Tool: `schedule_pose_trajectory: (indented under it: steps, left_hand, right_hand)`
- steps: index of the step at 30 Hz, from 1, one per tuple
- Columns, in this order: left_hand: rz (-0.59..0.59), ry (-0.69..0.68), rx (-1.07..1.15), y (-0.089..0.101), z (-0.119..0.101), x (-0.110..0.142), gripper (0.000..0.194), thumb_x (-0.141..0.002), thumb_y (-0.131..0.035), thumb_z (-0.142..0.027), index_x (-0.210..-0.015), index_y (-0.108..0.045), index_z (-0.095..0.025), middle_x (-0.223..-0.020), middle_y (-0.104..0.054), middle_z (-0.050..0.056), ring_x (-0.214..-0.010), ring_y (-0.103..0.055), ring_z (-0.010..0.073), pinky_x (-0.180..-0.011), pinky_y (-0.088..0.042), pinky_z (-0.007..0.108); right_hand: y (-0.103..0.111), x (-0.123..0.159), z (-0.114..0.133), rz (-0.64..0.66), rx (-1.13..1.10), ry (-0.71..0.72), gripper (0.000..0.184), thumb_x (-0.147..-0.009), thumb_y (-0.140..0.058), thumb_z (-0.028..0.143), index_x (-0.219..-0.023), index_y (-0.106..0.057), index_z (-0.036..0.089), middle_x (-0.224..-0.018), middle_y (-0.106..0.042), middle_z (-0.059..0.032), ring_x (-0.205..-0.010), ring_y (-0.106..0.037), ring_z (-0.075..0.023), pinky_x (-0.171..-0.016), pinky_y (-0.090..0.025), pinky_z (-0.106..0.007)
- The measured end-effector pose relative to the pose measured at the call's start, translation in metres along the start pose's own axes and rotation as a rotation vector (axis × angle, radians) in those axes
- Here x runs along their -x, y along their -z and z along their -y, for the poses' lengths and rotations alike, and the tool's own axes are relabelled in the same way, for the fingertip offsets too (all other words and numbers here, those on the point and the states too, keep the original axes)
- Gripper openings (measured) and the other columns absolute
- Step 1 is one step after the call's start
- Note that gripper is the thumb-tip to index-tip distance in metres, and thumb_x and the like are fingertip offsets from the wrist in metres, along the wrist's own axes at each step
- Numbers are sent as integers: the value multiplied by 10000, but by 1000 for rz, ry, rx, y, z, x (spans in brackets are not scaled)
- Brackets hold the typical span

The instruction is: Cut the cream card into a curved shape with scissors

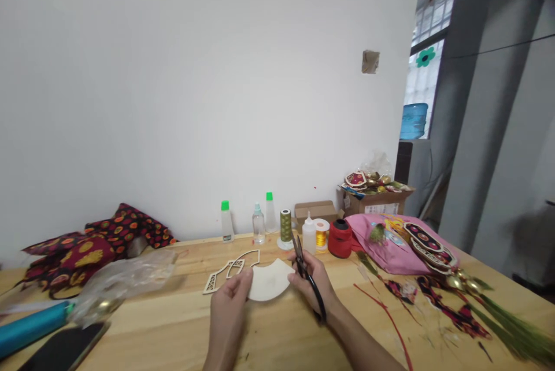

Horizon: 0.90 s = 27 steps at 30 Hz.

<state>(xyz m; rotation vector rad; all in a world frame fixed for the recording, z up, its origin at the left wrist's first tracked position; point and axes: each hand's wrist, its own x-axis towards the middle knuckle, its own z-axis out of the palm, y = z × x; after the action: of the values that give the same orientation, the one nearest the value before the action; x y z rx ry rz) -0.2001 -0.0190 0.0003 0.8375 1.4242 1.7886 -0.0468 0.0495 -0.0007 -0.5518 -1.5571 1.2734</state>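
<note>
My left hand [228, 301] pinched the card [269, 282] at one side. My right hand [324, 282] gripped scissors [299, 256] — fingertips at the other side.

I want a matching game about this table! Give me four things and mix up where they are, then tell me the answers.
Things
1. scissors
2. pale fan-shaped piece
3. red spool
4. phone

Places
A. pinched by the left hand
B. lying next to the blue roll
C. held in the right hand
D. standing beside the pink cloth

Pairs: 1-C, 2-A, 3-D, 4-B
</note>
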Motion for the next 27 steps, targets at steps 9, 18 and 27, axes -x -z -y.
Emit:
schedule_pose_trajectory:
  steps: [9, 18, 27]
  left_hand:
    - [-86, 25, -78, 0, -2, 0, 144, -514, -648, -233, -598, -645, -117, -438, -614, -18, -454, -546, 130, -485, -416, 221]
    - [-84, 31, -24, 1, 0, 1, 137, -564, -636, -220, -646, -667, -114, -460, -611, -24, -466, -539, 120, -474, -419, 209]
    - [-207, 148, 165, 8, -4, -4, 105, -660, -604, -222, -716, -652, -146, -680, -692, 53, -671, -635, 141, -735, -482, 274]
  right_hand:
    - [-2, 1, 2, 22, 11, 11, 247, -594, -585, 205, -824, -498, 175, -594, -386, 63, -520, -352, -86, -490, -270, -202]
    - [0, 1, 2, 11, 7, 21, 258, -595, -608, 210, -833, -509, 183, -609, -407, 59, -537, -372, -88, -506, -291, -205]
    - [0, 0, 6, 8, -35, -1, 263, -569, -622, 208, -804, -504, 186, -595, -405, 64, -530, -368, -86, -502, -285, -207]
